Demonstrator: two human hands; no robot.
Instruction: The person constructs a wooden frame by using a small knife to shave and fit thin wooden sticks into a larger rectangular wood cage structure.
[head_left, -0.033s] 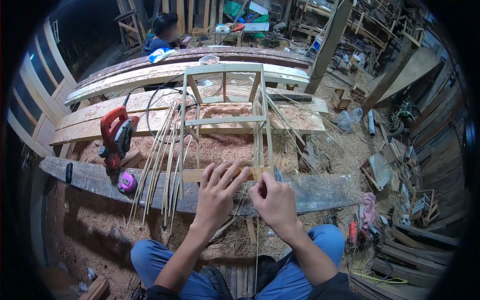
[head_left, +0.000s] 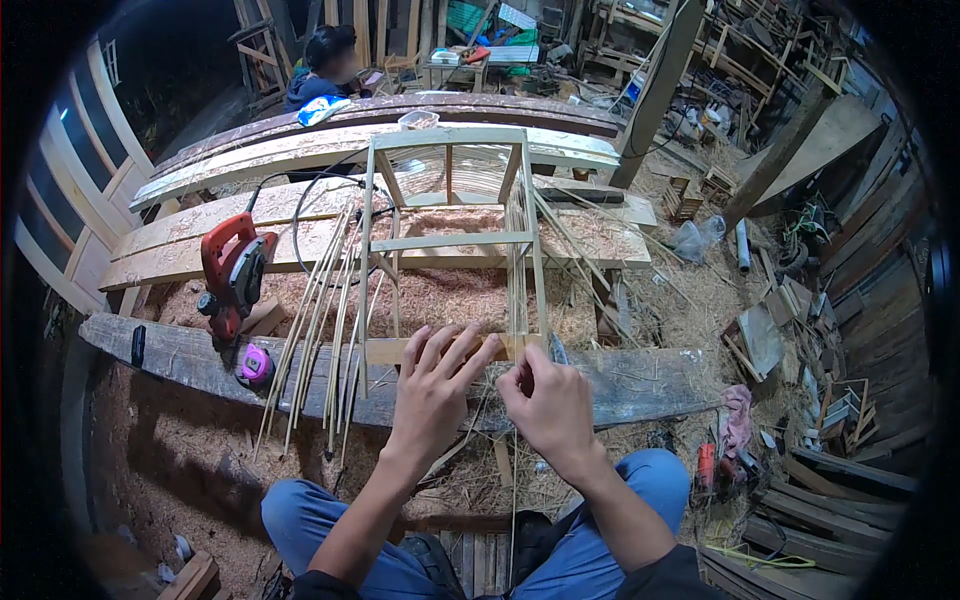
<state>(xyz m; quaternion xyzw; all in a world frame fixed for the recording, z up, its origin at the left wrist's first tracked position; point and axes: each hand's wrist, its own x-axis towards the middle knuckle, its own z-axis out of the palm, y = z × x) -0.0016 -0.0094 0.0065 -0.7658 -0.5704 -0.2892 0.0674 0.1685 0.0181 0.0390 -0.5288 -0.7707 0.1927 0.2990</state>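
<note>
Frame bar (head_left: 384, 351) partly hidden by left hand (head_left: 434, 388).

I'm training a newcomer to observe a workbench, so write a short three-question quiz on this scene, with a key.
1. Which grip has its fingers curled in rather than spread?
2. True or false: the pink tape measure lies on the grey plank.
3. Where is the red power tool, seen from the person's side, relative to the wooden frame?
A. to its right
B. to its left
C. inside it

Key:
1. The right grip.
2. True.
3. B.
</note>
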